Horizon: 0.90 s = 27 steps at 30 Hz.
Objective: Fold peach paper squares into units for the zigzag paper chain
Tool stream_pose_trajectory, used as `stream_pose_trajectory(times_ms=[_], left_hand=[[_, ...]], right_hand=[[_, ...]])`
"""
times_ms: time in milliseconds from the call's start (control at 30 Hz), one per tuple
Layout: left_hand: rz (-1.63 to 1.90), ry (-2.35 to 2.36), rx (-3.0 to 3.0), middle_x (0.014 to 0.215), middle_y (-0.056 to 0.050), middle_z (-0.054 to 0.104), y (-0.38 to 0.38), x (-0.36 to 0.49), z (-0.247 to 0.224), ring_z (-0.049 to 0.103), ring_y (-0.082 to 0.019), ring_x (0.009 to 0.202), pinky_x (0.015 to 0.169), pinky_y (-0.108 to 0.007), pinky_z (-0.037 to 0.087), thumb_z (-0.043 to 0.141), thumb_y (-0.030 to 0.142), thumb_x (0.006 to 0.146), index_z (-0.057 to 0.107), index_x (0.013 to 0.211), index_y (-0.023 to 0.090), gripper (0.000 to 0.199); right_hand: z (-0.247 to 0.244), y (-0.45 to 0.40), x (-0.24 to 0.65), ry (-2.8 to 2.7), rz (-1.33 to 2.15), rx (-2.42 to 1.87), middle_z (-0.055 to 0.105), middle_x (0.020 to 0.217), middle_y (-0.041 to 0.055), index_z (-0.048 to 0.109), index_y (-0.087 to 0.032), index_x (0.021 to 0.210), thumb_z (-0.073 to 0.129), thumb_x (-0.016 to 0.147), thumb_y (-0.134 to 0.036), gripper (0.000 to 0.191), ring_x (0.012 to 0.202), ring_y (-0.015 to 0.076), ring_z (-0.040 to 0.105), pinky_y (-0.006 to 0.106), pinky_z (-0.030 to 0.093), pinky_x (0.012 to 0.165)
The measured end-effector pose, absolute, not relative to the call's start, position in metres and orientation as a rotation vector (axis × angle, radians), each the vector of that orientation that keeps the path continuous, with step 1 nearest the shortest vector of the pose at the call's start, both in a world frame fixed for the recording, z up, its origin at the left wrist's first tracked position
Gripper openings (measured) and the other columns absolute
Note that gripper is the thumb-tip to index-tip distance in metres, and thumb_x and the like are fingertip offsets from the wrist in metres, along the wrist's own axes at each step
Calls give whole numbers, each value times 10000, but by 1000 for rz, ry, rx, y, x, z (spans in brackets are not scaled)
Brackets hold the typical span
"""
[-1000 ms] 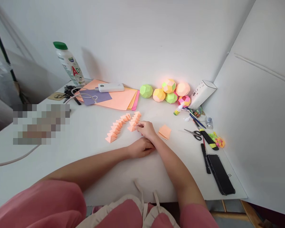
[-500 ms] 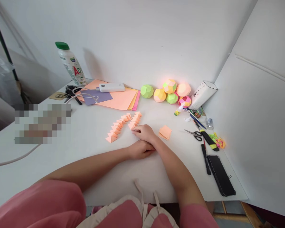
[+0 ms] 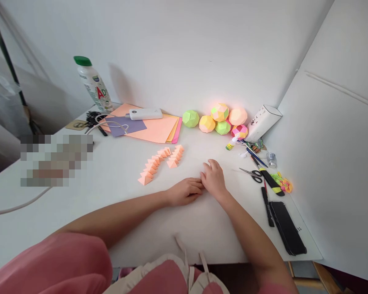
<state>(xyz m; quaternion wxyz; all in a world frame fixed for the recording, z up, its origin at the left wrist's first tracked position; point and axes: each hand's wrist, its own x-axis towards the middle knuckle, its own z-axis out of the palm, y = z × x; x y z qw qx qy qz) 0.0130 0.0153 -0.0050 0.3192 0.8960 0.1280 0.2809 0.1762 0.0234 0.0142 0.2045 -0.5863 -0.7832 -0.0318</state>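
Low over the table's middle, my left hand (image 3: 185, 192) rests palm down, its loosely bent fingers lying on the white surface with nothing visible in them. My right hand (image 3: 214, 179) is just beside its fingertips, covering the small stack of orange paper squares; its fingers are apart and curve downward, and the fingertips' contact with the paper is hidden. Ahead and to the left stand two rows of folded orange paper pieces, a long curved row (image 3: 151, 165) and a shorter row (image 3: 175, 156). Neither hand touches these rows.
Several paper balls (image 3: 220, 112) sit by the wall. Coloured sheets (image 3: 155, 127) lie under a white power bank (image 3: 145, 114), near a bottle (image 3: 95, 85). Scissors (image 3: 253, 173), a cutter (image 3: 271, 181), a glue bottle (image 3: 232, 143) and a black phone (image 3: 286, 228) are at right.
My right hand has let go of the shorter orange row and moved right, onto the small paper stack. My left hand stays in place, its fingers now uncovered by the right wrist.
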Motion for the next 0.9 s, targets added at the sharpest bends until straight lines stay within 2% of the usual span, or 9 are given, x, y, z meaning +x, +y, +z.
stream_pose_trajectory(times_ms=[67, 167, 367, 500, 567, 667, 767, 833, 900], left_hand=[[763, 327, 2362, 1139, -79, 624, 16, 13, -7, 488, -207, 1151, 971, -362, 396, 435, 137, 837, 668, 885, 186, 243], [763, 369, 2313, 1161, -84, 616, 17, 12, -11, 484, -217, 1164, 980, -385, 392, 457, 161, 837, 667, 908, 188, 223], [733, 490, 2001, 991, -91, 673, 17, 10, -7, 545, -207, 1080, 899, -346, 458, 493, 255, 837, 667, 925, 179, 209], [683, 594, 1718, 1018, -71, 654, 18, 6, -2, 585, -201, 986, 855, -339, 475, 525, 358, 819, 668, 901, 184, 239], [679, 666, 1546, 1002, -72, 656, 19, 5, -1, 602, -200, 935, 823, -348, 490, 525, 405, 813, 658, 915, 178, 282], [775, 752, 1309, 1015, -103, 644, 19, 4, 3, 599, -220, 962, 846, -371, 486, 483, 455, 832, 638, 916, 140, 360], [754, 749, 1142, 1146, -145, 576, 18, 6, 9, 625, -235, 920, 759, -388, 523, 431, 489, 853, 526, 1129, 136, 459], [734, 781, 1106, 1024, -114, 615, 17, 6, 12, 643, -211, 864, 760, -382, 518, 411, 486, 865, 386, 1279, 152, 533], [700, 806, 1141, 840, -32, 621, 16, 6, 12, 651, -170, 765, 778, -367, 503, 439, 457, 862, 317, 1328, 162, 566]], right_hand=[[10, 15, 197, -2166, -60, -1669, 540, 1131, 180, 583, -122, 992, 517, 774, -177, 234, 1072, 292, 487, 435, 423, 875], [6, 10, 218, -2170, 31, -1676, 575, 1119, 144, 591, -156, 938, 506, 795, -206, 174, 1038, 266, 535, 408, 453, 856], [6, 14, 227, -2200, 14, -1660, 642, 1014, 96, 629, -187, 825, 459, 812, -121, 182, 925, 219, 596, 354, 479, 804], [2, 16, 229, -2273, -76, -1580, 660, 903, 109, 635, -173, 752, 414, 837, -108, 245, 870, 211, 607, 342, 476, 787], [0, 16, 229, -2252, -93, -1562, 669, 878, 108, 644, -172, 761, 401, 842, -102, 265, 870, 210, 614, 342, 481, 781], [2, 12, 223, -2130, -105, -1425, 686, 905, 91, 658, -184, 857, 409, 855, -126, 256, 947, 209, 613, 356, 482, 831], [8, 1, 208, -2093, -54, -1235, 683, 986, 77, 657, -210, 939, 436, 856, -154, 243, 1005, 210, 597, 397, 466, 882], [11, -6, 197, -2127, 19, -1158, 688, 964, 68, 665, -232, 930, 448, 853, -163, 241, 998, 215, 597, 406, 476, 858], [13, -12, 189, -2166, 98, -1100, 695, 903, 60, 674, -243, 890, 467, 849, -173, 222, 978, 216, 592, 393, 487, 822]])
